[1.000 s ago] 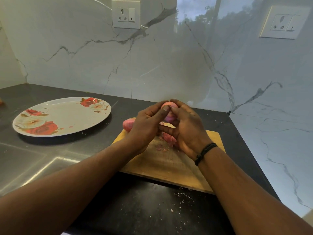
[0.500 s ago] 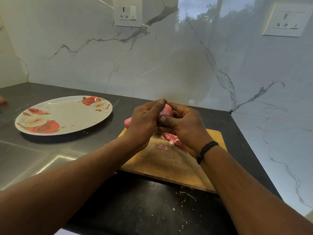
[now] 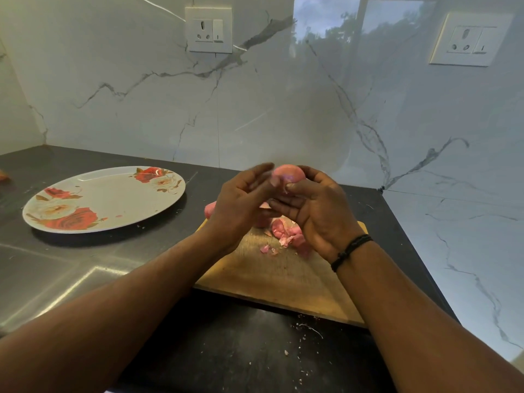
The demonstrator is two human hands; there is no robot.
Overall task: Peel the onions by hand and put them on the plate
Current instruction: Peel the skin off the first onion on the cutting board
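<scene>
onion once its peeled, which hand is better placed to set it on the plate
Probably the left hand: the plate lies on that side. But the right hand grips the onion, so it would have to pass it over.

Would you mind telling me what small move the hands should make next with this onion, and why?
Probably the left hand should pinch the loose skin again and pull it off. The right hand holds the onion above the cutting board, the left fingers look blurred and loose beside it, and the plate holds no onion yet.

Head camera looks forward and down, close over the hands [image 3: 283, 205] at the counter [image 3: 226, 350].
</scene>
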